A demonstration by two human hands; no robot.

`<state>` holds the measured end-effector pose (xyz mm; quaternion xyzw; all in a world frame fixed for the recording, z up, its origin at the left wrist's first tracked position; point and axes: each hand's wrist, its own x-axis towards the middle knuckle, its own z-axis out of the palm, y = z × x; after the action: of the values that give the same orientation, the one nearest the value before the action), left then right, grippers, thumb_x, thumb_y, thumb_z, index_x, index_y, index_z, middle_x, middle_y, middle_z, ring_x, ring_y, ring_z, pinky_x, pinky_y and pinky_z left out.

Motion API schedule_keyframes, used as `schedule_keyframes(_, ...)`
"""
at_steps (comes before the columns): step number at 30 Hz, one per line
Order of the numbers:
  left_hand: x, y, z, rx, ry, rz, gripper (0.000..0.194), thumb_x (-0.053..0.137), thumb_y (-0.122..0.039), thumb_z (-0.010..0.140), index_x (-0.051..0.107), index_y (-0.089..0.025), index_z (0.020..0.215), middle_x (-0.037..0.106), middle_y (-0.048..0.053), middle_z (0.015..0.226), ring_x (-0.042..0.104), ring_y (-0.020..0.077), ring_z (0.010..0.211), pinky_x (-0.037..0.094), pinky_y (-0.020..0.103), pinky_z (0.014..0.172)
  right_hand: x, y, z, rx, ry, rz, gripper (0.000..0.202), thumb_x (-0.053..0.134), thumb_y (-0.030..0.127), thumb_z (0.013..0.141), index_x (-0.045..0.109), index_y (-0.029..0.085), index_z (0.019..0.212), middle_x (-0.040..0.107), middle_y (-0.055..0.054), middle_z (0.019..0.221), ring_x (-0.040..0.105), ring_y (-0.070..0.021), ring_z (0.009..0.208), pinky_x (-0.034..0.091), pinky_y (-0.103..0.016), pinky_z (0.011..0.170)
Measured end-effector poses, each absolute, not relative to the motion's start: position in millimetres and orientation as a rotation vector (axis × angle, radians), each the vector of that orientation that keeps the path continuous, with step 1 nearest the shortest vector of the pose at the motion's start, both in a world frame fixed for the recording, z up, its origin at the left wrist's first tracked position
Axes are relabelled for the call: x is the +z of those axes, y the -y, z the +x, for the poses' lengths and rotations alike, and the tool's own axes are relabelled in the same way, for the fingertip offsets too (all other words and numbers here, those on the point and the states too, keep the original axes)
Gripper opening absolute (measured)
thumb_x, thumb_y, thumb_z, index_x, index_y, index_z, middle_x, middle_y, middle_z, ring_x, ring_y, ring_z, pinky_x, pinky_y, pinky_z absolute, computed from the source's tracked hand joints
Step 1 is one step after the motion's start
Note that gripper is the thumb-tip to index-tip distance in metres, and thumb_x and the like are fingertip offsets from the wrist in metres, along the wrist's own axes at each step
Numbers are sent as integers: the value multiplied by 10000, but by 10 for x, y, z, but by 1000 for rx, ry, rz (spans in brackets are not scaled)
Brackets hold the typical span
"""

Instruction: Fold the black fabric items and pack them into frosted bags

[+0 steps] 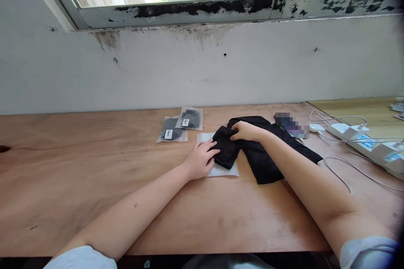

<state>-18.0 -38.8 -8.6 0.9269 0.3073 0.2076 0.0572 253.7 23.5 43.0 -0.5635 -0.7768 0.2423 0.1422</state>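
Note:
A folded bundle of black cloth lies partly over a flat white packet on the table. My left hand rests at the bundle's left edge, fingers spread over the cloth and packet. At its upper right, my right hand pinches the black cloth between thumb and fingers. Beneath my right forearm spreads a black garment with leg-like parts, perhaps trousers. Whether the bundle belongs to this garment I cannot tell.
Two clear bags with black contents and white labels, a front bag and a back bag, overlap behind my left hand. A blurred-out dark object lies right. Beyond it are a white power strip and loose white cables.

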Motion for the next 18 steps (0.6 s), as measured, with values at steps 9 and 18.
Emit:
schedule_keyframes(9,8,424,-193,520,-923,2788,554,518,-415,950,495,-217,1467,441,138,1550,356,338,1458,269,563,1172,540,-68,2241,155,2197,-1586,281,574,110,804,695,129,1057,675,-158,1114,629,-262,1013,444,-310,905)
schedule_keyframes(18,-2,396,-173,490,-850,2788,458,532,-446,957,574,-282,1383,502,103,1489,384,353,1411,330,575,1122,667,319,1879,284,2434,-1485,303,472,131,913,649,152,1158,730,-131,1090,685,-261,992,482,-313,828)
